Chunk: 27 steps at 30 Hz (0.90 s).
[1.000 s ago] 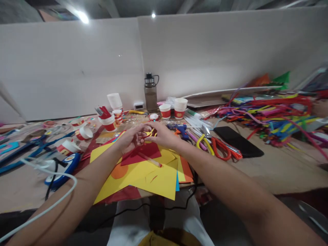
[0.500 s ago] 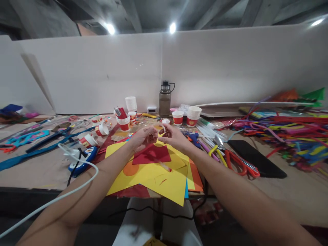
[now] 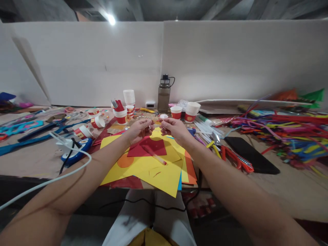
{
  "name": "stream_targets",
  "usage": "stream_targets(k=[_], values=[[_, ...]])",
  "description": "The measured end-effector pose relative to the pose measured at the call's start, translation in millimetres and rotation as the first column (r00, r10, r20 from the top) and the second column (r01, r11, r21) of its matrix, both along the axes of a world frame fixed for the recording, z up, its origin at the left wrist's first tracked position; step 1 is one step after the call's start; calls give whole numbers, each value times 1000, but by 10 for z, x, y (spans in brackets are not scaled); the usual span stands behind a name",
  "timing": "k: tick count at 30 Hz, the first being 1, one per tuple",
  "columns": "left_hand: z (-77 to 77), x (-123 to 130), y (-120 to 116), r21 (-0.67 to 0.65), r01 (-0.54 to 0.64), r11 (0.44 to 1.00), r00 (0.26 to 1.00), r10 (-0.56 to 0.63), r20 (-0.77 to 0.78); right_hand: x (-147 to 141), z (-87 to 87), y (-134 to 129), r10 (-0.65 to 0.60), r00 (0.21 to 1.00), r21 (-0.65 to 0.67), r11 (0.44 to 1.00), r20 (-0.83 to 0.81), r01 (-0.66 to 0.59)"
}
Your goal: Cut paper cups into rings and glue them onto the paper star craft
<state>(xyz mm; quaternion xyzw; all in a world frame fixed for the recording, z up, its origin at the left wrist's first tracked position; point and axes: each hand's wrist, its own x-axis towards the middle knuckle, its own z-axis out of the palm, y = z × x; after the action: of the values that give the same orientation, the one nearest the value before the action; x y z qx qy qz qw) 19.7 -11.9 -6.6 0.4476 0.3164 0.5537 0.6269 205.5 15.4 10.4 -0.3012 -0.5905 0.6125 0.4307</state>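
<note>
In the head view, the left hand (image 3: 140, 131) and right hand (image 3: 176, 131) stand slightly apart, fingertips pinched narrow; what they hold is too small to tell. The red paper (image 3: 143, 148) lies nearer the wearer, atop yellow sheets (image 3: 164, 177).

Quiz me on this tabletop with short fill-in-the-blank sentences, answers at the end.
The dark red paper rests on ____ sheets. The paper circle is ____. The phone lies to the person's ____ of these sheets. The water bottle has a ____ cap.

Missing words: yellow; orange; right; black
</note>
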Motion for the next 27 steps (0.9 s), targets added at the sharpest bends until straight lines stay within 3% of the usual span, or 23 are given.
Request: stream_targets(k=[5, 9, 14, 16, 18, 20, 23, 25, 27], values=[[14, -34, 4, 4, -9, 1000, 1000, 9, -21, 10, 32, -4, -33, 998, 44, 999, 52, 31], [88, -121, 41, 57, -85, 995, 995, 82, 58, -2, -9, 18, -79, 990, 99, 993, 115, 68], [197, -307, 106, 71, -207, 976, 963, 190, 193, -22, -35, -49, -28, 947, 200, 979, 319, -39], [222, -363, 122, 42, -236, 971, 948, 221, 228, -25, -16, -151, -8, 873, 318, 933, 488, -170], [229, -392, 133, 3, -282, 959, 934, 274, 228, -30, -5, -286, -47, 744, 421, 847, 667, -324], [222, -399, 143, -36, -333, 942, 921, 333, 202, -41, -17, -422, -45, 653, 429, 787, 756, -442], [211, -387, 151, -81, -401, 913, 897, 409, 169, -68, -66, -556, -141, 588, 496, 708, 797, -503], [218, -383, 150, -100, -426, 899, 884, 437, 168, -85, -94, -580, -190, 545, 500, 704, 817, -504], [236, -391, 149, -109, -436, 893, 874, 449, 185, -96, -106, -565, -211, 505, 476, 735, 837, -483]])
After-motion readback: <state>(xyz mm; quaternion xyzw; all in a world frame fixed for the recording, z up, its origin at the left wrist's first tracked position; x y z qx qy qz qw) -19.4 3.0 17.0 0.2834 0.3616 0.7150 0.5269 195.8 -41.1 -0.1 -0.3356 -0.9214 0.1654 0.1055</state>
